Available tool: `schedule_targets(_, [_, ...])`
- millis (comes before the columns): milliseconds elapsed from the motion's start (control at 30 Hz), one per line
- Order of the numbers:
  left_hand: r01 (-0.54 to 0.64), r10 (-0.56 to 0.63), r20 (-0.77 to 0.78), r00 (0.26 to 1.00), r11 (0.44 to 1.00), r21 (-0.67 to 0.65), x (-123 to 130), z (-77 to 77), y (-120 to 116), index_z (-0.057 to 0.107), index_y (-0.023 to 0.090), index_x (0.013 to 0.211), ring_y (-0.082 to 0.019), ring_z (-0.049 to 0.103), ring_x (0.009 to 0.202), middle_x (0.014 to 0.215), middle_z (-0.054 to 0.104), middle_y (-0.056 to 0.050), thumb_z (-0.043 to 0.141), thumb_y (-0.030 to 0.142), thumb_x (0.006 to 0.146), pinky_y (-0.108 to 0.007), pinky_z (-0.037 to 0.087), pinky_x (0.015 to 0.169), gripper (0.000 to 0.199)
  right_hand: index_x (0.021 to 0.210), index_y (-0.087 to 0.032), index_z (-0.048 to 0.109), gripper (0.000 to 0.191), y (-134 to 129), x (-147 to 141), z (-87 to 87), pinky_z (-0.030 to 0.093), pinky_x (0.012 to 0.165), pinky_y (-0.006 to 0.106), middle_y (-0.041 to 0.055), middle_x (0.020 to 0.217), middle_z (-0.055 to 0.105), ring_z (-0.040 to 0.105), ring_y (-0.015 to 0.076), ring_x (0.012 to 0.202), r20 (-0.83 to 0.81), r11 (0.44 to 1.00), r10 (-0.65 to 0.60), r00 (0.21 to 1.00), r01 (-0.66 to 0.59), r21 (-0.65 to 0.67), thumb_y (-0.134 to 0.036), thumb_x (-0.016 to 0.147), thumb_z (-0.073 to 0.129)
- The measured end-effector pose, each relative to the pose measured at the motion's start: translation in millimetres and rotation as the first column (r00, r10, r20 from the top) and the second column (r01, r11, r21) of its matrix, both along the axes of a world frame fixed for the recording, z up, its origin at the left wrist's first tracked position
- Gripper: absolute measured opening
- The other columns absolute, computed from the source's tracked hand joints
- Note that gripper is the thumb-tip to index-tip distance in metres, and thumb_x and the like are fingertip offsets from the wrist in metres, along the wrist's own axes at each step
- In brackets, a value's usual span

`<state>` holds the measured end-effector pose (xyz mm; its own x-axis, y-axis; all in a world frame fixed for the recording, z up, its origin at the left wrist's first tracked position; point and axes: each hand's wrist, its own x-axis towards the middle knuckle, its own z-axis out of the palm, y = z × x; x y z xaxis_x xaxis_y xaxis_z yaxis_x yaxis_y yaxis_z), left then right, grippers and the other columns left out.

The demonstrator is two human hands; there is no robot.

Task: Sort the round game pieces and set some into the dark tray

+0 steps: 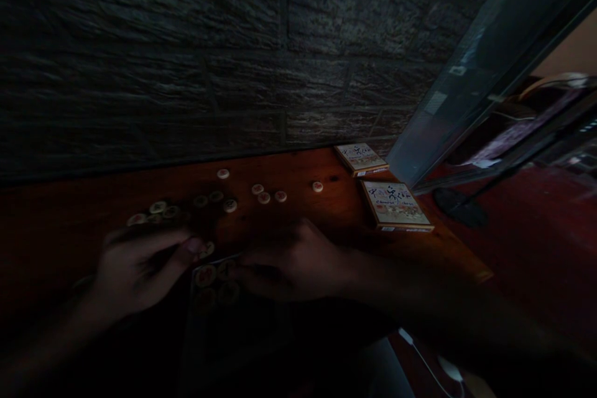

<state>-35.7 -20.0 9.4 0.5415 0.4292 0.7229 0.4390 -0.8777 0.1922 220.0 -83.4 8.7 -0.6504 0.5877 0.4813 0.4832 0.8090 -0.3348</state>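
Note:
My left hand (pixel 140 267) pinches a round Chinese chess piece (pixel 206 250) between thumb and fingertips, just above the corner of a dark tray-like box (pixel 190 323). Inside that corner lie several pieces, one with a red character (pixel 205 275). My right hand (pixel 293 261) is curled over the box, its fingertips closed at a dark-marked piece (pixel 226 270). Shadow covers much of the right fingers and the box's interior. Beyond my left hand is a cluster of pieces, among them a pale one (pixel 158 207).
Several loose pieces, such as a red-marked one (pixel 318 186), are scattered over the wooden table (pixel 298 168). Two Chinese chess boxes, one nearer (pixel 396 205) and one farther (pixel 360 158), lie at the right. Behind rises a stone wall (pixel 233 62); a white cable (pixel 422 354) hangs lower right.

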Motion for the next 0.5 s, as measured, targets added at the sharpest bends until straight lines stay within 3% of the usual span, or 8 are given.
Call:
schedule_targets(200, [0.029,-0.028,-0.027,0.999,0.999,0.037,-1.3,-1.8,0.5,0.068,0.026,0.072,-0.012,0.063,0.040,0.052,0.068,0.008,0.059,0.020,0.094,-0.021,0.044,0.041,0.025,0.090,-0.017,0.073,0.025,0.3,-0.2,-2.1,0.043,0.059,0.026,0.0008,0.074,0.073,0.066,0.0124,0.065,-0.029,1.000,-0.003,1.000,0.003,0.005,-0.034,0.102,0.059])
schedule_targets(500, [0.032,-0.031,-0.033,0.999,0.999,0.038,-3.4,-3.8,1.2,0.064,0.026,0.069,-0.010,0.060,0.037,0.048,0.063,0.010,0.060,0.021,0.094,-0.020,0.041,0.038,0.026,0.090,-0.018,0.073,0.023,0.2,1.0,-0.5,0.043,0.061,0.028,0.0009,0.076,0.073,0.066,0.0133,0.068,0.000,1.000,-0.008,1.000,0.008,0.018,-0.033,0.101,0.060])
